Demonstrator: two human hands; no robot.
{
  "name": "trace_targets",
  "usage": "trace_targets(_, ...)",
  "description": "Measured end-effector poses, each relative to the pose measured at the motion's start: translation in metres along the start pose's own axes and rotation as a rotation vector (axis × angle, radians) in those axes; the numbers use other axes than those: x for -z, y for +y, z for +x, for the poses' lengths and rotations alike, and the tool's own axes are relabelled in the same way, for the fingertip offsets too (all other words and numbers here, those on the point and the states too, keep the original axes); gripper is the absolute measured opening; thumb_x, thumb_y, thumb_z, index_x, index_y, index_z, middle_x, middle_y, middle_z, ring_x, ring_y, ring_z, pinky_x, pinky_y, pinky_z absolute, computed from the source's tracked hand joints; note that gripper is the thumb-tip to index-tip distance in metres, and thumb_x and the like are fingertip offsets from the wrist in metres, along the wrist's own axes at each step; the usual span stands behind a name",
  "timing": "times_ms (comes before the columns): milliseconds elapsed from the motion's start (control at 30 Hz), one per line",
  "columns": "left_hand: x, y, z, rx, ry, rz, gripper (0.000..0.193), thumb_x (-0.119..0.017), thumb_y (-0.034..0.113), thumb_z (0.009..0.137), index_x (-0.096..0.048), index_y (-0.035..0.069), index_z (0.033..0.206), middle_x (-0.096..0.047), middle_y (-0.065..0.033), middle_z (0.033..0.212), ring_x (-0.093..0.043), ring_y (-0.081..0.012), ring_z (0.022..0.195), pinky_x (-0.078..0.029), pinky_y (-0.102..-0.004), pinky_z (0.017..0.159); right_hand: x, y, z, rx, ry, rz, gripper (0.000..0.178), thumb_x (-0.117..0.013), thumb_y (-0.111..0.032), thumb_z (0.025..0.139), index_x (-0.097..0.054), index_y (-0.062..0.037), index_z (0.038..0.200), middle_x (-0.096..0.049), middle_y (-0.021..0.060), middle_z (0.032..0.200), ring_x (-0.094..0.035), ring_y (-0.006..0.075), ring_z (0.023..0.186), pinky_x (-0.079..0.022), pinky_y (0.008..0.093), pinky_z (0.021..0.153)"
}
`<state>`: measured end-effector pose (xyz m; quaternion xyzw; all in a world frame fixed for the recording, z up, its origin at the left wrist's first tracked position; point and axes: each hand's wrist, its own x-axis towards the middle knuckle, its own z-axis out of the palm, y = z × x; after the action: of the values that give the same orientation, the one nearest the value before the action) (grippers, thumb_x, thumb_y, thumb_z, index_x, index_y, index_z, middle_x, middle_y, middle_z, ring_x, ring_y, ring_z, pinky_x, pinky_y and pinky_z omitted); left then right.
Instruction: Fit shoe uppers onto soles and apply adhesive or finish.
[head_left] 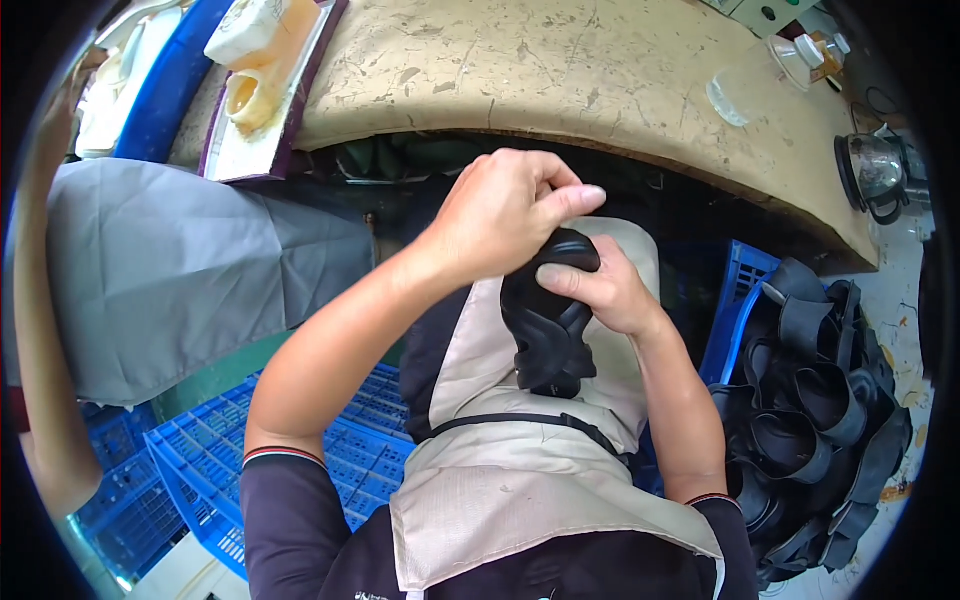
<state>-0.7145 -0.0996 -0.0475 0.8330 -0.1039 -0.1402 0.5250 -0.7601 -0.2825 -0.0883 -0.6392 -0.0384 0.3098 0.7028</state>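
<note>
Both my hands hold one black rubber part point(548, 320), a moulded sleeve-like piece, over my lap and beige apron point(500, 480). My left hand point(505, 210) grips its top from above with fingers curled. From the right side, my right hand point(600, 285) clasps the same piece, thumb pressed on its upper edge. The lower end of the part hangs free above the apron's black strap.
A worn beige workbench point(560, 70) curves across the top, with a clear plastic bottle point(765, 70) and a dirty cloth tray point(265, 80). A blue crate point(745, 290) at right holds several black rubber parts point(810, 400). More blue crates point(210, 450) lie lower left. Another person's grey-clad leg point(170, 270) and arm point(40, 340) sit at left.
</note>
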Motion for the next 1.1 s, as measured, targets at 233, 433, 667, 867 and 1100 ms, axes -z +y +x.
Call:
trace_targets(233, -0.027, -0.046, 0.007, 0.238, -0.203, -0.216, 0.035, -0.066, 0.033, 0.099, -0.075, 0.000, 0.091, -0.060, -0.0020, 0.071, -0.049, -0.0091, 0.062, -0.044, -0.0232, 0.058, 0.000, 0.042, -0.007, -0.039, -0.034, -0.051, 0.022, -0.073, -0.023, 0.088, -0.069, -0.0023, 0.082, -0.064, 0.0000, 0.070, -0.055, 0.0097, 0.064, -0.045, 0.0241, 0.060)
trace_targets(433, -0.051, -0.054, 0.002, 0.212, -0.237, -0.142, 0.037, -0.066, 0.036, 0.099, -0.076, 0.001, 0.096, -0.058, -0.0017, 0.071, -0.049, -0.0092, 0.065, -0.044, -0.0224, 0.061, -0.001, 0.058, -0.012, -0.039, -0.043, -0.081, 0.018, -0.069, -0.021, 0.090, -0.067, -0.0034, 0.088, -0.065, 0.0015, 0.079, -0.055, 0.0105, 0.069, -0.045, 0.0238, 0.066)
trace_targets(667, -0.037, -0.054, 0.025, 0.301, -0.299, -0.045, 0.041, -0.066, 0.039, 0.097, -0.077, -0.001, 0.101, -0.065, -0.0075, 0.082, -0.055, -0.0148, 0.068, -0.049, -0.0284, 0.065, -0.003, 0.046, 0.004, -0.060, 0.015, -0.176, 0.024, -0.072, -0.025, 0.088, -0.069, -0.0015, 0.081, -0.064, 0.0016, 0.068, -0.055, 0.0116, 0.058, -0.045, 0.0268, 0.055)
trace_targets(867, -0.034, -0.045, 0.023, 0.290, -0.228, 0.080, 0.039, -0.065, 0.035, 0.098, -0.076, -0.002, 0.099, -0.065, -0.0074, 0.077, -0.054, -0.0142, 0.065, -0.048, -0.0282, 0.063, -0.004, 0.045, 0.004, -0.071, 0.039, -0.253, 0.027, -0.072, -0.026, 0.089, -0.071, 0.0007, 0.085, -0.067, 0.0032, 0.068, -0.057, 0.0140, 0.058, -0.046, 0.0298, 0.054)
trace_targets(1100, -0.043, -0.046, -0.019, 0.380, 0.094, -0.181, 0.054, -0.052, 0.045, 0.104, -0.072, -0.004, 0.097, -0.073, -0.0126, 0.088, -0.067, -0.0222, 0.078, -0.055, -0.0331, 0.073, 0.007, 0.024, 0.015, 0.086, 0.596, -0.419, 0.028, -0.063, -0.025, 0.099, -0.076, 0.0002, 0.096, -0.073, 0.0066, 0.083, -0.063, 0.0139, 0.071, -0.050, 0.0257, 0.066)
